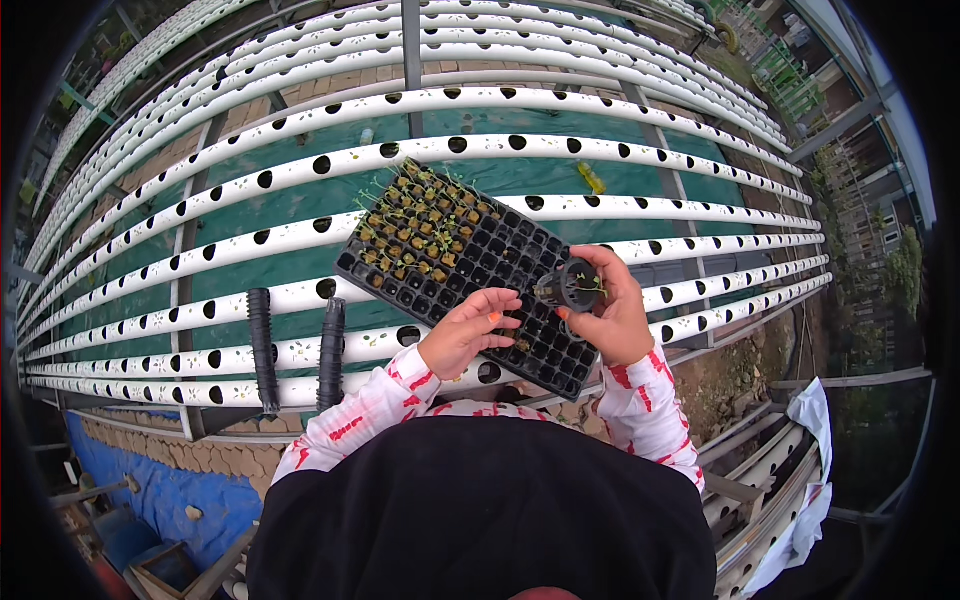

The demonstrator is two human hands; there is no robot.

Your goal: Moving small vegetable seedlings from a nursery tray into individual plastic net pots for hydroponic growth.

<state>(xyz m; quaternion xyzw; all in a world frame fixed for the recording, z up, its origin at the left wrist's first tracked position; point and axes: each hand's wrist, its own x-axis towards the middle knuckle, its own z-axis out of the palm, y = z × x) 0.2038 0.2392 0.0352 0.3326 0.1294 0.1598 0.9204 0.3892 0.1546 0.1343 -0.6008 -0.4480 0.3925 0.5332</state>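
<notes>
My right hand (pixel 613 307) grips a black net cup (pixel 574 286) by its rim, with a small green seedling (pixel 592 283) inside. Beside it, my left hand (pixel 471 330) is empty, its fingers apart and slightly curled over the tray. Beneath both hands a black plastic seedling tray (pixel 480 279) lies slantwise across the white pipes. Sprouted seedlings in brownish plugs (pixel 420 225) fill much of its far left part. Many cells nearer my hands are bare, though a few hold loose bits of plug. The cup's lower end points left, above the tray.
Two stacks of black net cups, one at the left (pixel 262 351) and another (pixel 331 354) nearer me, rest across the pipes. Rows of white hydroponic pipes (pixel 300 298) with round holes stretch ahead over green sheeting (pixel 480 124). A yellow bottle (pixel 591 178) lies between pipes. Blue tarpaulin (pixel 169 495) covers ground at lower left.
</notes>
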